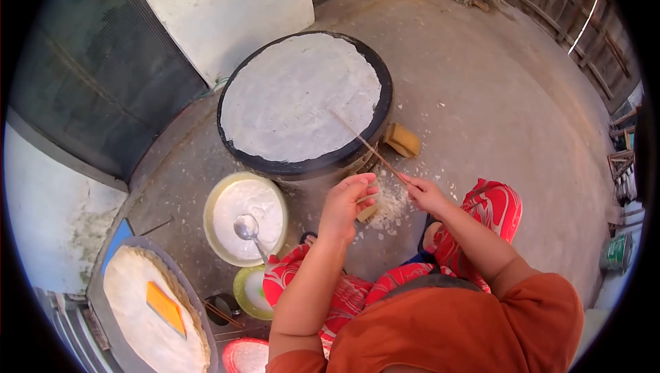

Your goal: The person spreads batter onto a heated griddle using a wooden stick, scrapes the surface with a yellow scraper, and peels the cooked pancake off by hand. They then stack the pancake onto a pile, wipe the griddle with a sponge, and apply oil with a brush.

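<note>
Head view, right hand grip pinching stick, pointing up-left over griddle, left hand grip unclear.

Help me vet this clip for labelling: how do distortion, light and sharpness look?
Head view: heavy fisheye bending, black vignette at the corners; bright daylight nearly washes out the white sheet on the round griddle; the thin stick in the right hand is crisp, without motion blur.
</note>
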`<action>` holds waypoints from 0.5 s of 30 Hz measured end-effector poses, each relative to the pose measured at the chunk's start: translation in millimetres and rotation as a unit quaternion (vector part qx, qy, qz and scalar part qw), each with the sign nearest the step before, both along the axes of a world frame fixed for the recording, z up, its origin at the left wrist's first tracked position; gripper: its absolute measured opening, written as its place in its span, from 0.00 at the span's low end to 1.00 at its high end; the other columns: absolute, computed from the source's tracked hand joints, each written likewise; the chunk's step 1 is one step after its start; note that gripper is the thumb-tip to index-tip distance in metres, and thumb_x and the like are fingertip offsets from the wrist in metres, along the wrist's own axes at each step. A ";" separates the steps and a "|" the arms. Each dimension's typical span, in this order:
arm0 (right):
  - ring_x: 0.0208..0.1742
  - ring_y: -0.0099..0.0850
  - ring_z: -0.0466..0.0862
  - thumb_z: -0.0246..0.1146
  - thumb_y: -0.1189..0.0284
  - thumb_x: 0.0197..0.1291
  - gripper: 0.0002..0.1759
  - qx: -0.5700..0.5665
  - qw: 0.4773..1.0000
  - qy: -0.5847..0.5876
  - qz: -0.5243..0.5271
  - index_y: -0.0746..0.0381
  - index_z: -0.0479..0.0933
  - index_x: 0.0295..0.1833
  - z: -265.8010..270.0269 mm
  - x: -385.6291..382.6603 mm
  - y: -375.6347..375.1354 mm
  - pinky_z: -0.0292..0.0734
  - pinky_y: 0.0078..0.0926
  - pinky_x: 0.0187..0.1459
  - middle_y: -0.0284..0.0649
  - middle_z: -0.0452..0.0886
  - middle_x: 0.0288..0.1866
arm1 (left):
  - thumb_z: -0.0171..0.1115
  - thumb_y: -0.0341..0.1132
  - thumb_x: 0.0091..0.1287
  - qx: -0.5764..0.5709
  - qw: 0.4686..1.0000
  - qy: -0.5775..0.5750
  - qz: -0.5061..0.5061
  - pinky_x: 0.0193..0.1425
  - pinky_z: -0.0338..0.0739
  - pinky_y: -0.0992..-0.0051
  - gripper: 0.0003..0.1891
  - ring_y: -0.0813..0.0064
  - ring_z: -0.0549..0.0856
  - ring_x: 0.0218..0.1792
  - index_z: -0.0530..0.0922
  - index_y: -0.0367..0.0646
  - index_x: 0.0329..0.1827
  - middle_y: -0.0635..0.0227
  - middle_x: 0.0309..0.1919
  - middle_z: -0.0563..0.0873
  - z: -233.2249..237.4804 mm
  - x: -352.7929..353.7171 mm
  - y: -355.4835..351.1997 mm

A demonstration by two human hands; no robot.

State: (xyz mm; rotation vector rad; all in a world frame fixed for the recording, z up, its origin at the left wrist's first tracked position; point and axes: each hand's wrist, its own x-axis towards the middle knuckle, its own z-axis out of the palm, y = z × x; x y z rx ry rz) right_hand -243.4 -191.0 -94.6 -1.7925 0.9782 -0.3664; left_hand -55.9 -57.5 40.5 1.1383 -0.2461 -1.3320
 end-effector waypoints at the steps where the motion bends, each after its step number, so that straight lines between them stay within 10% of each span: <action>1: 0.24 0.23 0.68 0.53 0.68 0.59 0.21 0.037 0.998 -0.050 -0.026 0.47 0.68 0.59 -0.1 0.1 -0.6 0.67 0.21 0.30 0.41 0.73 0.24 | 0.51 0.32 0.62 -0.003 1.000 0.002 -0.002 0.44 0.73 0.75 0.12 0.73 0.79 0.42 0.75 0.37 0.45 0.65 0.43 0.80 -0.8 0.2 -0.3; 8: 0.28 0.25 0.74 0.50 0.69 0.61 0.20 -0.195 0.974 0.119 -0.001 0.48 0.68 0.59 36.6 23.3 -6.9 0.71 0.25 0.34 0.37 0.77 0.28 | 0.52 0.32 0.62 0.000 1.000 0.007 -0.002 0.44 0.73 0.75 0.11 0.73 0.79 0.42 0.75 0.37 0.44 0.66 0.41 0.80 -5.4 -1.7 -0.3; 10: 0.25 0.24 0.75 0.48 0.69 0.62 0.20 -0.020 0.984 0.002 0.175 0.50 0.67 0.60 39.8 37.6 -10.2 0.72 0.25 0.29 0.35 0.78 0.29 | 0.52 0.32 0.61 0.003 1.000 0.007 0.000 0.44 0.73 0.75 0.12 0.73 0.79 0.41 0.75 0.37 0.44 0.66 0.41 0.80 -6.3 -1.8 -0.3; 15: 0.20 0.20 0.73 0.45 0.71 0.64 0.21 0.187 0.978 -0.046 0.080 0.55 0.62 0.63 63.3 74.3 -12.0 0.70 0.17 0.21 0.35 0.77 0.28 | 0.53 0.33 0.61 0.001 1.000 0.010 0.010 0.44 0.73 0.74 0.12 0.74 0.79 0.41 0.75 0.37 0.44 0.66 0.39 0.81 0.9 0.1 0.2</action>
